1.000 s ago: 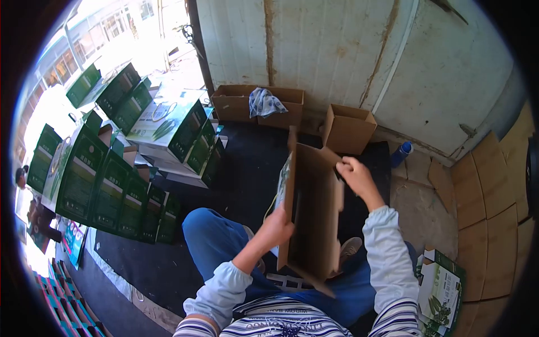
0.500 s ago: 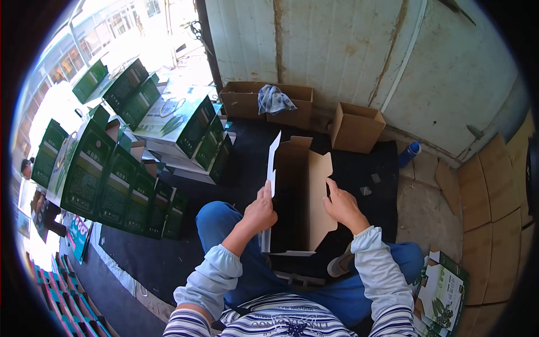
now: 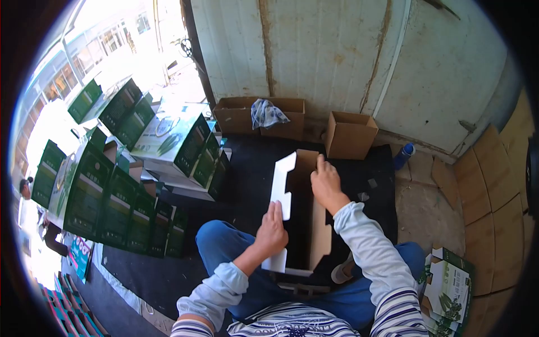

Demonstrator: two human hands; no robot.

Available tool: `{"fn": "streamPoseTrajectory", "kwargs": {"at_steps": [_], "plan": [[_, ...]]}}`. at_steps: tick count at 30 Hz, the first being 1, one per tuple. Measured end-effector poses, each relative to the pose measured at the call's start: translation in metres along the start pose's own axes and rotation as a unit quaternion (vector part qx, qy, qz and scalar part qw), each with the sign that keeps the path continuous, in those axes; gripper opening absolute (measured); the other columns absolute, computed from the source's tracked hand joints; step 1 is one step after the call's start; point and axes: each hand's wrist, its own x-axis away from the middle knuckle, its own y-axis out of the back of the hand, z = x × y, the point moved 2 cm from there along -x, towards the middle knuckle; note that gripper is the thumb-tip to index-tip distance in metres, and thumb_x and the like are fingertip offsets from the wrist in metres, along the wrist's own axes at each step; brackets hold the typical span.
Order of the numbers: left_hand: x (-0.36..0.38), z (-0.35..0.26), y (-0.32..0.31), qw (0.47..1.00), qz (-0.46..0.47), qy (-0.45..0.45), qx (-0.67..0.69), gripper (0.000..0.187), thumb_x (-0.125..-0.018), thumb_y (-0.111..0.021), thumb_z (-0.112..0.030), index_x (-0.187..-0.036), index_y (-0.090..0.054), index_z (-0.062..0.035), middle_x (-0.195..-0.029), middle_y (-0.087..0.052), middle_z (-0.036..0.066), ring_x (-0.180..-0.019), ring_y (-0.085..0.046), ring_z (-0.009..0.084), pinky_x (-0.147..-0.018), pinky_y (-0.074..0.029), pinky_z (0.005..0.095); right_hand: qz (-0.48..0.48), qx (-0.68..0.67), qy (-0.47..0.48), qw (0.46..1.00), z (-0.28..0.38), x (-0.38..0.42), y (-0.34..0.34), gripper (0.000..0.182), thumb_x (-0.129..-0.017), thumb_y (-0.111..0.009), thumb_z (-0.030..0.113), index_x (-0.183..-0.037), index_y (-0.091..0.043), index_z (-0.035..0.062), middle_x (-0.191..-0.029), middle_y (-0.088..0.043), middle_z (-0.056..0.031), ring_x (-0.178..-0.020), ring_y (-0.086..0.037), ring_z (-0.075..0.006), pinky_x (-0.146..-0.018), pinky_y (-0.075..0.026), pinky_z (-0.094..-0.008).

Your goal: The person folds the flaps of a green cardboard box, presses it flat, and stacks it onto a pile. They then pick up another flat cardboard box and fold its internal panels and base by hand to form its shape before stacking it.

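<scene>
Head view: the open box (image 3: 318,236) sits between my two hands, in the lower middle of the frame, over the black sheet (image 3: 247,168) and in front of my bent legs. Its long axis runs up and down the frame, with one end toward my lap and the other toward the wall (image 3: 320,50) at the top. My left hand (image 3: 271,231) lies along the left side, its fingers flat together against the white flap (image 3: 281,182); the thumb side is partly hidden, so I can't tell whether they pinch it. My right hand (image 3: 327,182) sits higher in the frame at the right side, its fingers bunched narrow, one pointing up to the top right corner; whether they grip or only press there, I can't tell. So my right hand is the nearer one to the far end, my left the nearer to the end by my lap, and the box's opening lies between them. Green boxes (image 3: 87,191) are stacked at the left of the frame, a brown box (image 3: 351,135) stands beyond my right hand, and a blue bottle (image 3: 403,156) is at its right.
</scene>
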Motion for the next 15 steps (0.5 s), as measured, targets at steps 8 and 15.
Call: {"fn": "streamPoseTrajectory", "kwargs": {"at_steps": [8, 15], "plan": [[0.003, -0.014, 0.006, 0.998, 0.054, 0.013, -0.022, 0.077, -0.072, -0.048, -0.006, -0.141, -0.019, 0.0100, -0.139, -0.027, 0.037, -0.120, -0.039, 0.0502, -0.102, -0.035, 0.0491, 0.165, -0.096, -0.060, 0.980, -0.033, -0.016, -0.016, 0.036, -0.078, -0.066, 0.015, -0.112, -0.059, 0.0039, -0.142, -0.034, -0.0229, -0.109, -0.056, -0.0343, -0.088, -0.048, -0.0447], [-0.004, -0.017, 0.001, 0.994, 0.061, -0.004, -0.086, 0.076, -0.071, -0.051, -0.012, -0.140, -0.025, 0.0075, -0.141, -0.029, 0.033, -0.126, -0.035, 0.0473, -0.102, -0.032, 0.0532, 0.087, -0.061, -0.036, 0.994, -0.044, -0.006, -0.018, 0.037, -0.080, -0.058, 0.009, -0.116, -0.057, 0.0019, -0.143, -0.033, -0.0218, -0.118, -0.048, -0.0338, -0.091, -0.045, -0.0420]]}}
